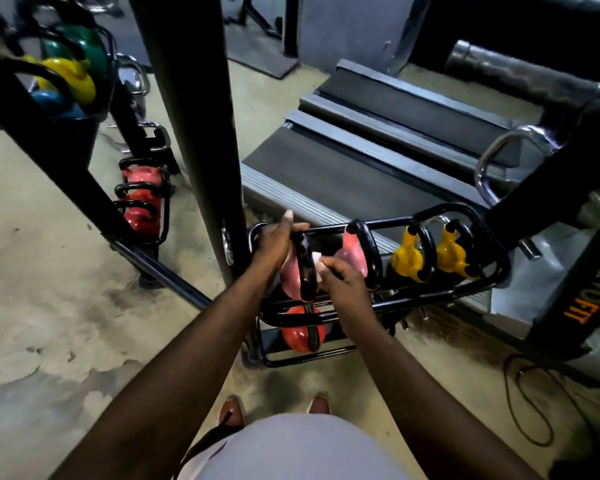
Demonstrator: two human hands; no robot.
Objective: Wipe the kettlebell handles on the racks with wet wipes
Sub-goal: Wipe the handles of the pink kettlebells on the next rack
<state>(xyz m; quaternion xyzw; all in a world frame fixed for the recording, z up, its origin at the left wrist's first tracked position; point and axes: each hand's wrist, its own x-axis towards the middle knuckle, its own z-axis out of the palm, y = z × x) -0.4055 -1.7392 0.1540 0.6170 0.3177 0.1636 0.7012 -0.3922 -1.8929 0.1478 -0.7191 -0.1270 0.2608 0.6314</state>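
Observation:
A black tube rack (440, 292) holds two pink kettlebells and two yellow kettlebells (407, 259) on its upper tier. My left hand (274, 242) grips the top of the black handle (303, 271) of the nearer pink kettlebell (290, 277). My right hand (342, 273) pinches a white wet wipe (316, 259) against the right side of that handle. The second pink kettlebell (354, 254) stands just right of my right hand. A red kettlebell (300, 332) sits on the lower tier beneath.
A black upright post (194, 133) rises just left of the rack. A mirror on the left reflects red, yellow, green and blue kettlebells (71, 77). Treadmill decks (378, 147) lie behind the rack, and a black machine frame (575, 271) with a cable on the floor stands at right.

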